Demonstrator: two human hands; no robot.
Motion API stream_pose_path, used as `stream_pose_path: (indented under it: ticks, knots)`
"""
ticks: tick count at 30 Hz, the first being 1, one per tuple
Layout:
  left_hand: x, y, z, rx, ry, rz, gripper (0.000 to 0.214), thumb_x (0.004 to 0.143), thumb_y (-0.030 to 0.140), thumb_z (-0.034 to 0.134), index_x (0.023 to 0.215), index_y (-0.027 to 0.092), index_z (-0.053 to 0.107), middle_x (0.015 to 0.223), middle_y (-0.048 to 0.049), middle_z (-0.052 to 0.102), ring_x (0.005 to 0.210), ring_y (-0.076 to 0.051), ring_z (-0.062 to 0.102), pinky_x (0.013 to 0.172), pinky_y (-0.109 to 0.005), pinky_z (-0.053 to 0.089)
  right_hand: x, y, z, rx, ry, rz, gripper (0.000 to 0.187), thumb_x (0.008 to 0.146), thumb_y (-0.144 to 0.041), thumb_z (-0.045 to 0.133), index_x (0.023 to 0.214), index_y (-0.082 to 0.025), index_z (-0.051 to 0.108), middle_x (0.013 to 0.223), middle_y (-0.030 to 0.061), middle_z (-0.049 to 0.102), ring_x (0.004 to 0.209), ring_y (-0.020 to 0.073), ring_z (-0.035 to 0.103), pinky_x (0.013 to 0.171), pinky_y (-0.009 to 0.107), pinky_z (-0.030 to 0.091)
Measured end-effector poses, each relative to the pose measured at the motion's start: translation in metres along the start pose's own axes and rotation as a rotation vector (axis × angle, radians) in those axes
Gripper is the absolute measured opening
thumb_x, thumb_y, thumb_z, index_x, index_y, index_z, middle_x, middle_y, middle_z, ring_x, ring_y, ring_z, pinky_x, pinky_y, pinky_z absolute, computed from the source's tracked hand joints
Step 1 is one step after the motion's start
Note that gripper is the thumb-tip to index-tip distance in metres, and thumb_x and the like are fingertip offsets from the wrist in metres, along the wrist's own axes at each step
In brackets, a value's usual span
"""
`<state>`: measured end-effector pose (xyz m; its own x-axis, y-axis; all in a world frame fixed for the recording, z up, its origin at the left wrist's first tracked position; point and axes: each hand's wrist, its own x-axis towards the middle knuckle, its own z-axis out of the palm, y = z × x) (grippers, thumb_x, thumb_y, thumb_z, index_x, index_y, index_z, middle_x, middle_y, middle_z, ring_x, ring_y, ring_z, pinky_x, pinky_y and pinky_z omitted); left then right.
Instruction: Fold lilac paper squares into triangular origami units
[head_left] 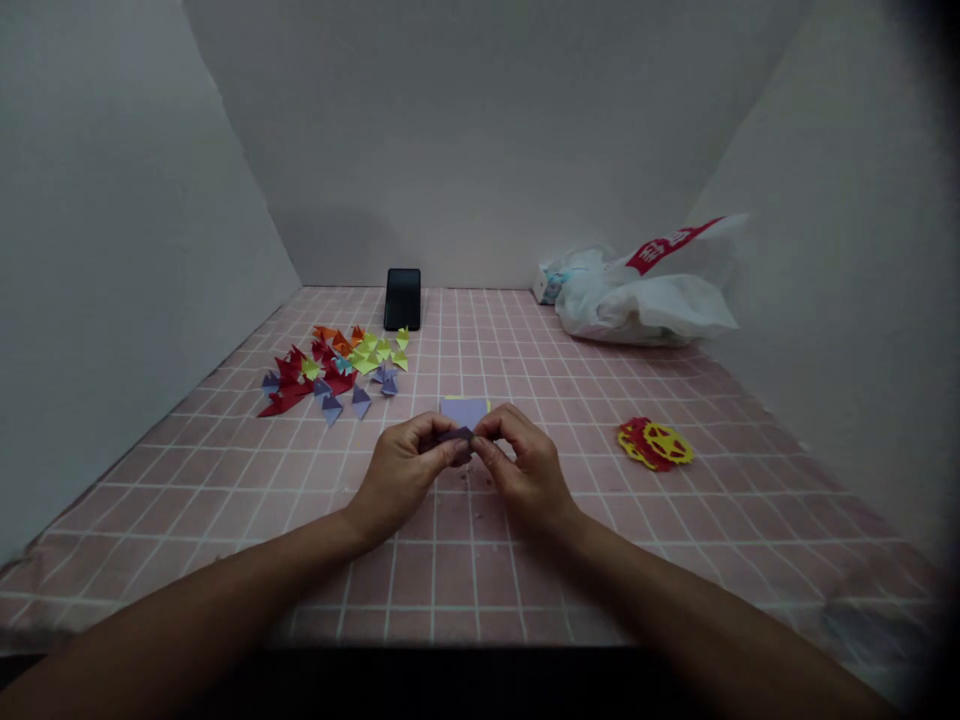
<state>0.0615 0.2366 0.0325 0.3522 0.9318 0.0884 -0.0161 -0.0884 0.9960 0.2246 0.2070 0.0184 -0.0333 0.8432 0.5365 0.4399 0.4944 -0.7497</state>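
My left hand [403, 470] and my right hand [523, 465] meet over the middle of the pink checked tablecloth [450, 560]. Both pinch a small folded piece of purple paper [459, 434] between thumb and fingertips. Just behind the hands lies a small stack of square paper sheets [465, 408], purple on top with a yellow edge showing. To the left a pile of several folded paper pieces [337, 365] in red, orange, yellow-green and purple is spread on the cloth.
A black phone [403, 298] leans upright against the back wall. A white plastic bag [637, 295] with red print lies at the back right. Red and yellow paper cut-outs [654, 444] lie to the right. White walls enclose three sides.
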Motion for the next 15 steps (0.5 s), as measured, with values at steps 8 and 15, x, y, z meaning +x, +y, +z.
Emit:
stream_pose_path:
  ticks: [8,15]
  knots:
    - [-0.0026,-0.0033,0.0003,-0.013,-0.002,0.009,0.011,0.083,0.026,0.067,0.084,0.015,0.070,0.075,-0.0010,0.071,0.069,-0.012,0.068,0.067,-0.023,0.057,-0.0014,-0.0042,0.0006,-0.044,0.026,-0.008,0.017,0.090,-0.014,0.054,0.075,-0.021,0.050,0.075,0.0017,0.054,0.072,0.0175,0.053,0.065,0.031,0.040]
    - [-0.0017,-0.0065,-0.0023,0.036,-0.002,0.032,0.013,0.086,0.026,0.064,0.086,0.015,0.070,0.077,-0.0019,0.071,0.069,-0.013,0.069,0.066,-0.024,0.059,0.0009,-0.0019,-0.0004,0.006,-0.021,0.018,0.016,0.089,-0.017,0.058,0.075,-0.021,0.053,0.076,0.0016,0.055,0.074,0.0177,0.054,0.067,0.031,0.041]
